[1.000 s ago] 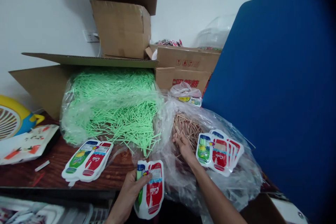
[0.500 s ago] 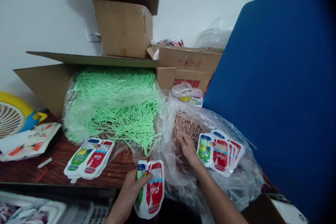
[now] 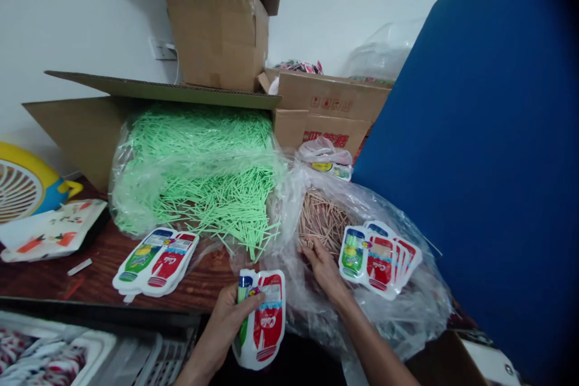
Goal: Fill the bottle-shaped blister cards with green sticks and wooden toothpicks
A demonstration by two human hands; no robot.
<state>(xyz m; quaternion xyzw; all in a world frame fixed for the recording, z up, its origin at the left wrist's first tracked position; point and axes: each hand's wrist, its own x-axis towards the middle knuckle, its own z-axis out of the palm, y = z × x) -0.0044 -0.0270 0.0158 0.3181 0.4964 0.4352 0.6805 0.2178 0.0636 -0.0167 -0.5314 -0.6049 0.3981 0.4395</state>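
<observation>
My left hand grips a bottle-shaped twin packet, its red Cola half facing up and green sticks showing in the other half. At the near edge of a heap of thin brown sticks, my right hand has its fingers pinched round a few of them; their number is hidden. Right of that hand, several overlapping packets lie fanned on clear plastic. Farther left, a small stack of the same packets rests on the wooden table. Thin green sticks spill from a clear bag behind.
An open cardboard box holds the green sticks. Clear plastic sheeting drapes over the table's front edge. A blue panel borders the right side. A yellow fan stands at left, above white trays.
My right hand has shifted slightly toward me, at the near edge of the brown sticks, its fingers drawn closer together. My left hand still holds the packet. The view has tilted a little.
</observation>
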